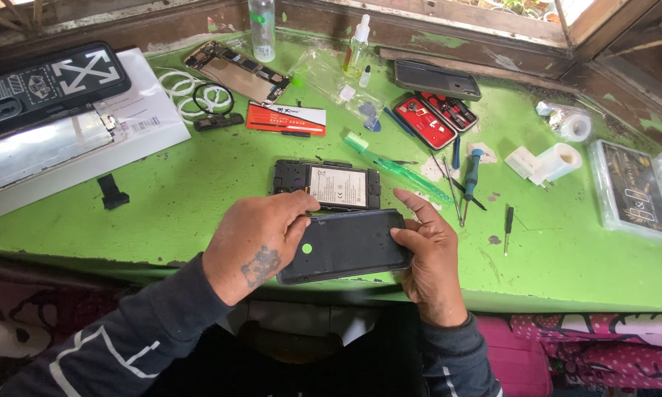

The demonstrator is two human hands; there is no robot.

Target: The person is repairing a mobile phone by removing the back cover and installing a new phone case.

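My left hand (254,242) and right hand (426,254) clamp the dark phone panel (346,246) by its short edges, fingers curled, opened phone body (327,185) at 12 o'clock, green toothbrush (397,167) at 1 o'clock, green table (176,206) beneath.

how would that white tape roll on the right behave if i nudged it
The white tape roll lies on its side on the green table, so it would probably roll instead of sliding. It looks light and could bump the clear plastic box beside it.
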